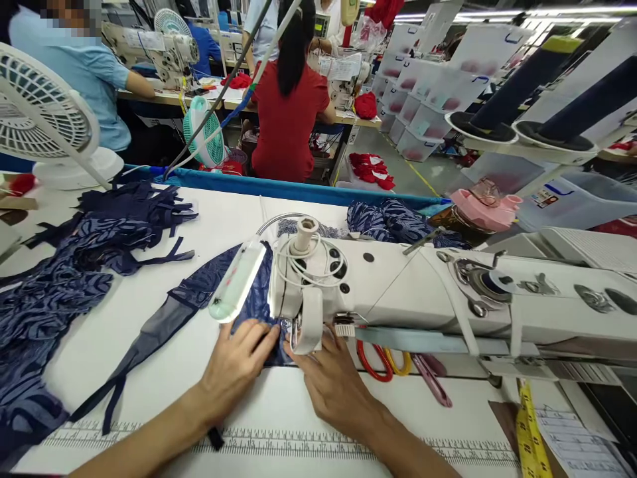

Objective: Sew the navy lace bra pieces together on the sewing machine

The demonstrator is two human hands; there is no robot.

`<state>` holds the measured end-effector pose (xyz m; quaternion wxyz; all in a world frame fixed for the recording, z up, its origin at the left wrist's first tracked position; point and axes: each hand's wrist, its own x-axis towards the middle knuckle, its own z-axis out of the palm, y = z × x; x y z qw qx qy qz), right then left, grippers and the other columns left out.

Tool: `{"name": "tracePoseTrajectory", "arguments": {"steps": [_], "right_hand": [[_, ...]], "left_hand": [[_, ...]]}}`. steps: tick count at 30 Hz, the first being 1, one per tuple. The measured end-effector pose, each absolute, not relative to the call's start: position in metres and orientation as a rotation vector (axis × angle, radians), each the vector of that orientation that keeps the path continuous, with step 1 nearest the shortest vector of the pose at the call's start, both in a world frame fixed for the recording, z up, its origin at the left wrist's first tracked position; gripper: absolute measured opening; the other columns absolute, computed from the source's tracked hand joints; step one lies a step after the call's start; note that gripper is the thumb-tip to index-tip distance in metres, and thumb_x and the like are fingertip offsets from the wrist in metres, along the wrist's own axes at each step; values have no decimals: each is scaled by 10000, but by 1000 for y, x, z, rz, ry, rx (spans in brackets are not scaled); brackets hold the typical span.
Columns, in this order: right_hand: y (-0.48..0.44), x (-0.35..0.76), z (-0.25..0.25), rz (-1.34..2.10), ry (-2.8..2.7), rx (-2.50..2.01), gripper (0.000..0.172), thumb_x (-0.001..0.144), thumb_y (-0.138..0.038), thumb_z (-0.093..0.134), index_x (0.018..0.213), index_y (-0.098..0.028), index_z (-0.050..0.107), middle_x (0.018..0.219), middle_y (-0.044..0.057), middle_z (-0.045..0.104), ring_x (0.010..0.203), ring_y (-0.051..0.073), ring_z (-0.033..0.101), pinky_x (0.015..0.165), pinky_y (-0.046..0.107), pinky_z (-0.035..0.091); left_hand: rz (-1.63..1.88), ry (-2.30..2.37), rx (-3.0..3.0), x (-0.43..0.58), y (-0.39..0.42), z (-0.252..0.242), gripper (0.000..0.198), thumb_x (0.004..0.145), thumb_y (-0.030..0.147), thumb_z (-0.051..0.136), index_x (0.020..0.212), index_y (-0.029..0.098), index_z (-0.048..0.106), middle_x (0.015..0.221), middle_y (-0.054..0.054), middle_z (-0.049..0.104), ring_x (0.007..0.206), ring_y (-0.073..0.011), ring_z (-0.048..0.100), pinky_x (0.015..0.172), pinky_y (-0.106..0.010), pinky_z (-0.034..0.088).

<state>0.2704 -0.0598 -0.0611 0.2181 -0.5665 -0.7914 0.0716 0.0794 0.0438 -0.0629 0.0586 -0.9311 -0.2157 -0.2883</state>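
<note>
A navy patterned fabric piece (256, 302) lies under the head of a white sewing machine (398, 272), partly hidden by the lamp and head. My left hand (236, 362) rests palm down on its near edge, fingers laid on the cloth left of the needle area. Just right of the needle area, my right hand (336, 385) touches the fabric's edge with its thumb apart from the other fingers, whose tips are partly hidden behind the machine head. From the fabric a sheer navy panel with narrow straps (159, 332) trails left across the table.
A heap of navy patterned garments (64, 272) covers the left side. Red-handled scissors (373, 362), a pink tool (432, 382) and a yellow tape measure (530, 431) lie right. A printed ruler (279, 441) runs along the front. Fans and seated people are beyond the blue edge.
</note>
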Motion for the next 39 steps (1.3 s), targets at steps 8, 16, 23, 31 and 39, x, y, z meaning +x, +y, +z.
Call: {"name": "tracePoseTrajectory", "arguments": {"steps": [8,16,23,31,39], "right_hand": [[-65,258,-56,137,-2332,-1552,457,884,-106,534,1328,-213,541,1302,53,595,1093,214,536,1182,535,120],[-67,262,-54,159,-2316,-1511,472,878,-91,523,1334,-208,538,1229,60,645,986,200,571,1177,544,150],[-64,264,-63,194,-2281,-1561,532,886,-107,504,1408,-207,475,1210,66,654,1150,246,523,1176,550,128],[-58,264,-61,206,-2292,-1596,534,901,-124,478,1426,-220,448,1074,74,667,1131,258,514,1119,575,210],[-53,267,-59,75,-2091,-1688,427,891,-85,479,1258,-249,621,1050,92,601,938,223,506,724,313,383]], "left_hand": [[-933,-700,-2824,79,39,-61,235,923,26,451,1004,119,650,807,-51,648,770,-177,595,1046,-538,364],[-964,-580,-2891,76,38,-68,213,896,34,519,1064,101,631,716,-14,587,698,-160,531,925,-542,415],[-882,-508,-2816,83,52,-70,208,914,62,494,1080,106,611,766,-33,615,721,-182,568,889,-509,451],[-832,-743,-2957,82,59,-66,205,909,64,436,960,162,609,848,-54,627,834,-198,577,766,-353,484],[-775,-745,-3030,75,54,-70,365,838,1,429,1108,154,623,1010,-88,662,947,-232,602,854,-409,450]]}}
